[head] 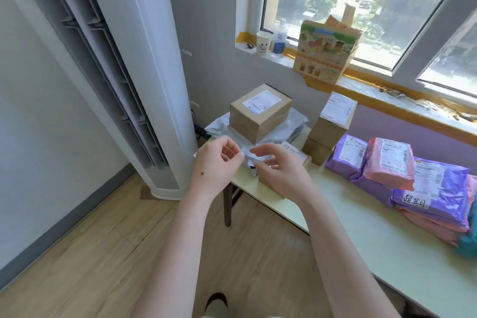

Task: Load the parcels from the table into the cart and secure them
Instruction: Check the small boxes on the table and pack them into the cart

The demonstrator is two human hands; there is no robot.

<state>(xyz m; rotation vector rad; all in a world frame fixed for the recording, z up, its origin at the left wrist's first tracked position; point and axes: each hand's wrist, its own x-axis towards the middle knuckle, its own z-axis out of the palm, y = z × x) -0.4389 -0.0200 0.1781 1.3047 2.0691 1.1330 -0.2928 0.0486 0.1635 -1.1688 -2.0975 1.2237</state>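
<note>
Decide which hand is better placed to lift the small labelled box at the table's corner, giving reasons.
Probably the right hand: it hovers directly over the small labelled box, fingers relaxed. The left hand is further left, off the box.
</note>
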